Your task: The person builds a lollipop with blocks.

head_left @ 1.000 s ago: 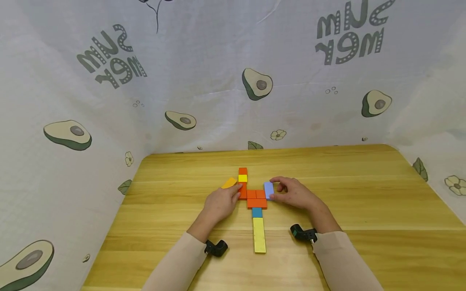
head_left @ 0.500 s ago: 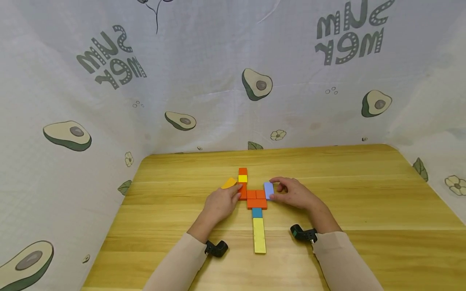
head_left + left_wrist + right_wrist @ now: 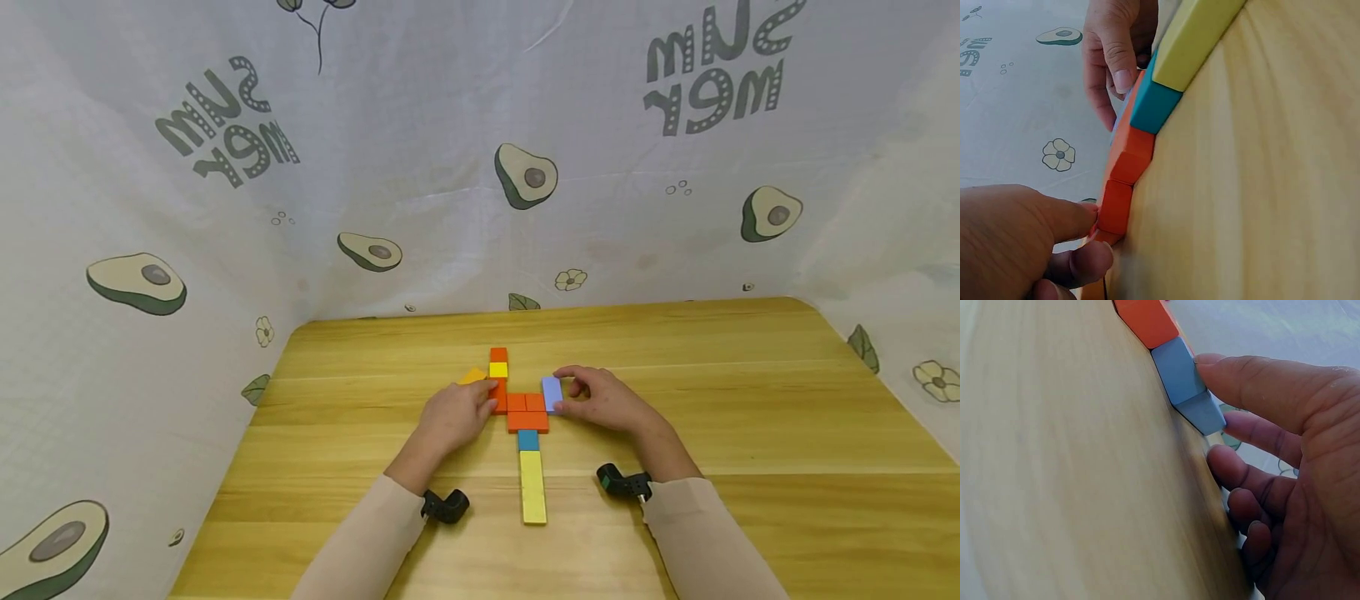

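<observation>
Right hand: we see the right hand (image 3: 609,400) pinching the lavender block (image 3: 552,390) lengthwise, index finger at its far end and thumb at its near end, the other fingers curled in beneath the palm.
Left hand: we find the left hand (image 3: 456,417) pinching the tall red block (image 3: 502,397), index finger and thumb both bent to it.
Lavender block: it lies flat, its lower part against the right side of the small red pair (image 3: 526,402).
Tall red block: it lies at the left of that pair, with a yellow square (image 3: 498,369) at its far end and a red square (image 3: 498,355) beyond that.
Orange block: to the left, an orange block (image 3: 472,376) shows partly behind the left hand; we cannot tell whether it touches the tall red block.
Near side: we follow a wide red block (image 3: 528,422) below the pair, then a blue block (image 3: 528,440), then a long yellow block (image 3: 532,487), each touching the last.
Wrists: a black camera (image 3: 446,506) sits at the left sleeve (image 3: 363,542), another at the right.
Surroundings: we have a wooden table (image 3: 712,400) and, behind it, white cloth (image 3: 450,108) printed with avocados.
</observation>
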`<action>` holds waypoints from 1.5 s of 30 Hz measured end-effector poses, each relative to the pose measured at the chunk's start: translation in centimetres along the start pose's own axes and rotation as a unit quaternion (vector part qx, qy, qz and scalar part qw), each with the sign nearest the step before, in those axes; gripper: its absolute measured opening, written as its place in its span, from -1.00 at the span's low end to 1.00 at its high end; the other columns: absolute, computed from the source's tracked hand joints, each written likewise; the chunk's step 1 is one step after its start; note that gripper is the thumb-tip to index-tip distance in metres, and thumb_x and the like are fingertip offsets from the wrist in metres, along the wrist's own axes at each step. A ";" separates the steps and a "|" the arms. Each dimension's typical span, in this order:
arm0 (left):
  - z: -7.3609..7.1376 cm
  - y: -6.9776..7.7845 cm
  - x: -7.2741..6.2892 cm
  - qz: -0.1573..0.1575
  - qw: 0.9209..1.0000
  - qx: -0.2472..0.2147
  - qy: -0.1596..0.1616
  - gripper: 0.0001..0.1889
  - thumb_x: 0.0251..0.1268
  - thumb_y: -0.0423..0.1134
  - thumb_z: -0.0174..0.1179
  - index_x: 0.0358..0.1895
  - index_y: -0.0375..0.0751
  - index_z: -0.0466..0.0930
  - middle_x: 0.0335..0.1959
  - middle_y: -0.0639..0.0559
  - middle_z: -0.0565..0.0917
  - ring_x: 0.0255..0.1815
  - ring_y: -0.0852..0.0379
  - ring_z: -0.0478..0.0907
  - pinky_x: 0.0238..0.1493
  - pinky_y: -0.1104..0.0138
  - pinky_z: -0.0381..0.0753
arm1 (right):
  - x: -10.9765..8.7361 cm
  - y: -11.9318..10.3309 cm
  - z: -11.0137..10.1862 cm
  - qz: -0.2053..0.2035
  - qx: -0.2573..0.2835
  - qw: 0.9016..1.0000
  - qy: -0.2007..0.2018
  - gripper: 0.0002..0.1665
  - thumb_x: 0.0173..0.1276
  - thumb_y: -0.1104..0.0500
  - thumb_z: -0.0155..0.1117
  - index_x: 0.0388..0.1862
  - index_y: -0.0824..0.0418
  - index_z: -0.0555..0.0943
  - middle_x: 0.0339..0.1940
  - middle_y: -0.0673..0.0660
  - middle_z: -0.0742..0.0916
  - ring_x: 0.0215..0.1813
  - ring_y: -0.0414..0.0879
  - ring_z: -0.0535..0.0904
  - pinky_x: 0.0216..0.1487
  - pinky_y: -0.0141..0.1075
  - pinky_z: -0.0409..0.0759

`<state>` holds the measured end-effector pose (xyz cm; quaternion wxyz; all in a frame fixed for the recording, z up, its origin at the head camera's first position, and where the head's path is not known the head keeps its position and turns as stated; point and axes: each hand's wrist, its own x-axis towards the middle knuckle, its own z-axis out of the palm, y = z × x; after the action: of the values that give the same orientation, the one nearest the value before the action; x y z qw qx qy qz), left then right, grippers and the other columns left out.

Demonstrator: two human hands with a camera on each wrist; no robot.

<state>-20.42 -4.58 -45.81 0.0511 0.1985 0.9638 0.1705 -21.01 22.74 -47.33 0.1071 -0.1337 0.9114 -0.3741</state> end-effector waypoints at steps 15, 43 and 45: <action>-1.7 0.1 5.9 -0.109 0.993 -0.022 0.046 -0.58 0.43 0.23 0.17 -0.15 -0.06 0.71 -0.50 0.09 0.66 -0.58 0.14 0.49 -0.60 0.33 0.41 | 0.1 0.0 0.1 0.007 -0.006 1.000 0.001 -0.35 0.32 -0.06 0.46 0.30 0.17 0.54 -0.17 0.12 0.59 -0.14 -0.03 0.42 -0.12 -0.22 0.40; -0.5 0.9 9.0 -0.108 0.993 -0.044 0.003 -0.60 0.39 0.30 0.17 -0.21 0.07 0.71 -0.46 0.14 0.64 -0.48 0.16 0.51 -0.46 0.33 0.43 | 0.0 0.4 0.1 0.013 -0.001 1.000 0.003 -0.37 0.33 -0.05 0.45 0.31 0.13 0.55 -0.16 0.10 0.58 -0.11 -0.01 0.41 -0.09 -0.19 0.40; -0.7 0.9 9.1 -0.099 0.994 -0.037 -0.007 -0.64 0.41 0.25 0.18 -0.04 0.12 0.72 -0.30 0.14 0.72 -0.37 0.14 0.56 -0.43 0.33 0.45 | 0.0 0.4 0.1 0.015 -0.001 1.000 0.003 -0.37 0.32 -0.05 0.45 0.31 0.13 0.55 -0.16 0.10 0.58 -0.10 -0.01 0.41 -0.08 -0.19 0.40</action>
<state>-28.56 -0.32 -45.15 0.0818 0.1015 0.9713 0.1992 -21.05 22.96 -47.64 0.1099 -0.1189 0.9141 -0.3716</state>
